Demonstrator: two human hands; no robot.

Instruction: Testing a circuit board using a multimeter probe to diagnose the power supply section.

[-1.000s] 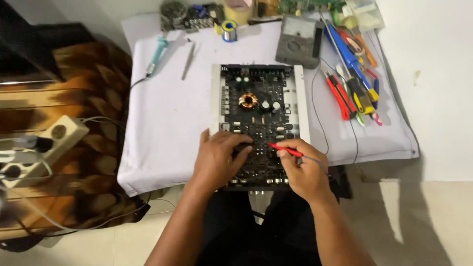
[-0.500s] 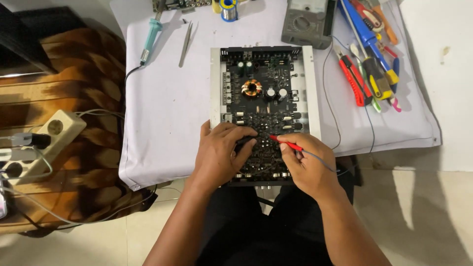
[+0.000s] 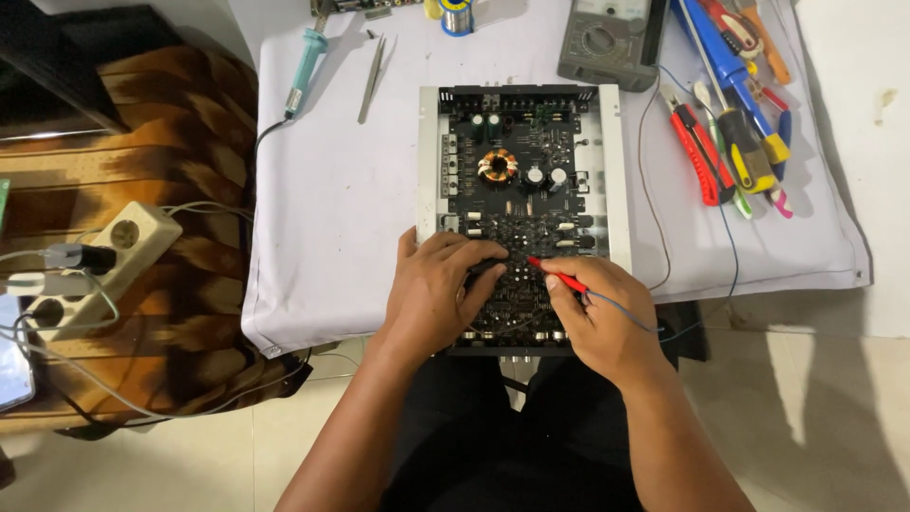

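Observation:
A black circuit board in a silver metal frame (image 3: 524, 180) lies on a white cloth-covered table (image 3: 351, 209). My left hand (image 3: 438, 294) rests on the board's near part, fingers curled around a dark probe that is mostly hidden. My right hand (image 3: 597, 313) pinches a red probe (image 3: 557, 274), tip pointing left onto the board beside my left fingers. A thin blue wire (image 3: 735, 237) runs from my right hand up toward a grey multimeter (image 3: 607, 40) at the table's far edge.
Pliers and screwdrivers (image 3: 735, 142) lie at the right of the board. A teal soldering iron (image 3: 305, 71), tweezers (image 3: 372, 81) and a solder spool (image 3: 457, 16) sit at the back left. A white power strip (image 3: 100, 261) rests on brown patterned fabric, left.
The view has shifted, so the table sits higher in frame. My hands have stayed on the board's near part; the red probe tip has moved slightly on the board.

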